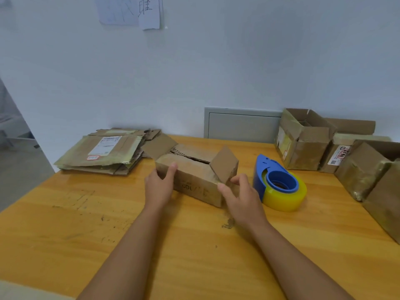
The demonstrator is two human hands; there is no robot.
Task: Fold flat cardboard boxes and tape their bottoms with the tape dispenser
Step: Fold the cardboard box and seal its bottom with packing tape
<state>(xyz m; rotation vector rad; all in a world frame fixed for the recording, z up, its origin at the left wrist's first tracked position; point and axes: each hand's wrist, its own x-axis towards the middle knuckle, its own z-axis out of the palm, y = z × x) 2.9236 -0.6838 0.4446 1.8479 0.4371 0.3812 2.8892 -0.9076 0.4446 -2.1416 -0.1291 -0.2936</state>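
Note:
A small brown cardboard box stands on the wooden table in the middle, its long flaps folded in and its two end flaps sticking up. My left hand grips the box's left near corner, thumb on top. My right hand holds the right end, thumb on the near corner and fingers behind the raised right flap. A blue tape dispenser with a yellowish clear tape roll lies just right of the box. A stack of flat cardboard boxes lies at the table's back left.
Several folded, taped boxes stand along the right side and back right of the table. A grey wall panel sits behind the table. Papers hang on the white wall.

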